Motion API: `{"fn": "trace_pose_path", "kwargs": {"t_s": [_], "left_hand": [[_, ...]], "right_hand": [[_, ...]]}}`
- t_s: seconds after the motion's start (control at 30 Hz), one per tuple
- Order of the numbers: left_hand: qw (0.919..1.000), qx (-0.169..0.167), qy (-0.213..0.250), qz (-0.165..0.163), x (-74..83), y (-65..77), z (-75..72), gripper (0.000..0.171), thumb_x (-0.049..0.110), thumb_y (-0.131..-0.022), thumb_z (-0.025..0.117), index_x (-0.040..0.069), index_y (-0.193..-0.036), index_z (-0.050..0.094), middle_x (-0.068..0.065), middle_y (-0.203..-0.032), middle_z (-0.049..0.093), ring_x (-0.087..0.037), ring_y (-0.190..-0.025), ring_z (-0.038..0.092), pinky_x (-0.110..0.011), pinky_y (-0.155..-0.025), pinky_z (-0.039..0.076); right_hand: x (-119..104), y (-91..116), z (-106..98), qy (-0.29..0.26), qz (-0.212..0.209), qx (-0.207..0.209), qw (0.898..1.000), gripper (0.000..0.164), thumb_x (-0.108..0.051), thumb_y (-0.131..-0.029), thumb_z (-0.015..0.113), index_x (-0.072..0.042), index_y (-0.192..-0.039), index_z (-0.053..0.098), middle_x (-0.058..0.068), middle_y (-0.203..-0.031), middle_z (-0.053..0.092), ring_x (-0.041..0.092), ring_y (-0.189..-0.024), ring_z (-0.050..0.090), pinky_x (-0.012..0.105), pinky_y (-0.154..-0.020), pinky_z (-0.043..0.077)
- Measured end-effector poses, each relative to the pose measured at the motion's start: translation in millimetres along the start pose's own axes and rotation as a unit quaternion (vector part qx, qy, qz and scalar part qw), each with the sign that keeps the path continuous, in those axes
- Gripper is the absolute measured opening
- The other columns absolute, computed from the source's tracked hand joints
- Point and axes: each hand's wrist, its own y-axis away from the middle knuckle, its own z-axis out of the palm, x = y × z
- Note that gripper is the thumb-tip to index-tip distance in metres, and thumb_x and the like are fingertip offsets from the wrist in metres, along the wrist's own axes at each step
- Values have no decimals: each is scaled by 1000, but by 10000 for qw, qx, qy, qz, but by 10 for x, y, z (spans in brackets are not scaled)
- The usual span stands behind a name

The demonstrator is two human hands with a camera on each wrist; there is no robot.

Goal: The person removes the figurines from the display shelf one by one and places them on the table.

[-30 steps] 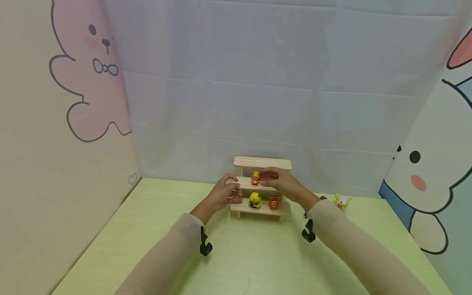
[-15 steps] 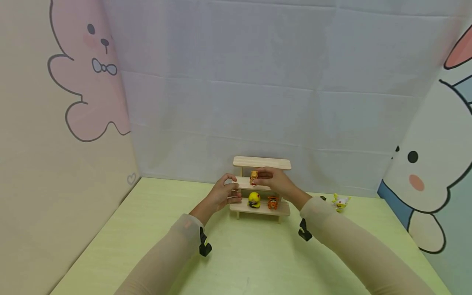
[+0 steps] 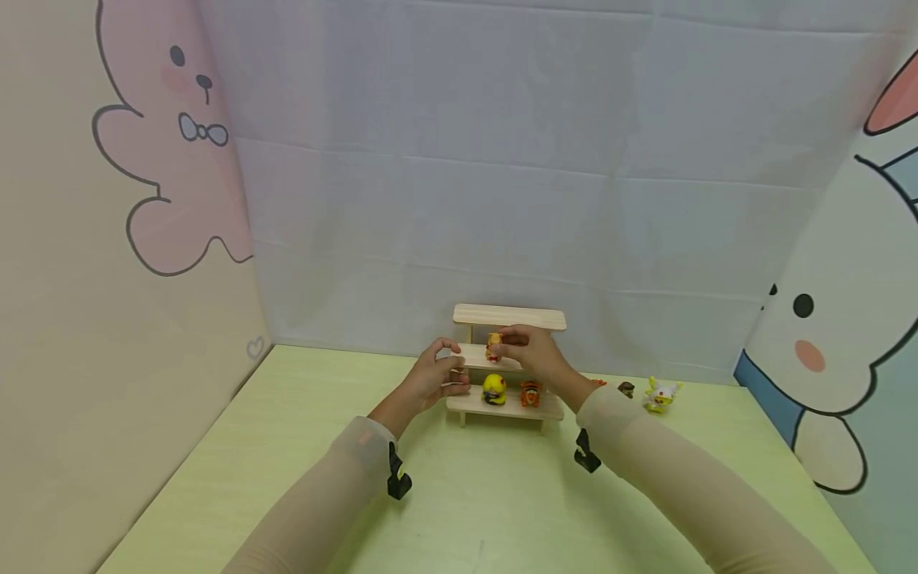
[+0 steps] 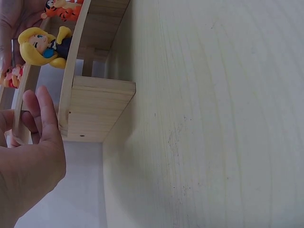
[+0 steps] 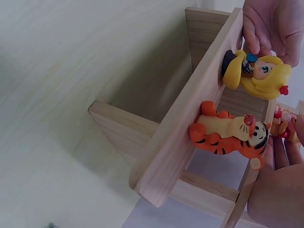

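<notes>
A tiered wooden display shelf stands at the back of the table. My left hand grips its left end, fingers bent round the middle board's edge in the left wrist view. On the middle tier, my right hand pinches a small orange-yellow bear figurine with red and pink on its front, partly covered by the fingertips. Below, on the lowest tier, a yellow-haired girl figurine stands beside an orange tiger figurine, both upright. The top tier carries nothing.
To the right of the shelf, a white and yellow figurine stands on the pale table. A small brown-topped figure and a bit of orange show behind the right sleeve. A white cloth wall rises close behind the shelf.
My right hand has moved slightly left to the bear figurine, and its fingers have closed on it. The left hand stays at the shelf's end.
</notes>
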Motion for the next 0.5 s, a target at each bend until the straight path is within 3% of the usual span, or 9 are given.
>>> {"fn": "trace_pose_path", "kwargs": {"t_s": [0.5], "left_hand": [[10000,-32,84,33,-26,-24,-24,16,10,-106,58,15,-117,48,-11,-93,57,-22,-74,67,-41,-79,65]], "right_hand": [[24,91,-139,-212,-96,-210,9995,44,-23,-101,70,-4,-139,60,16,-134,65,32,-125,61,48,-107,52]]}}
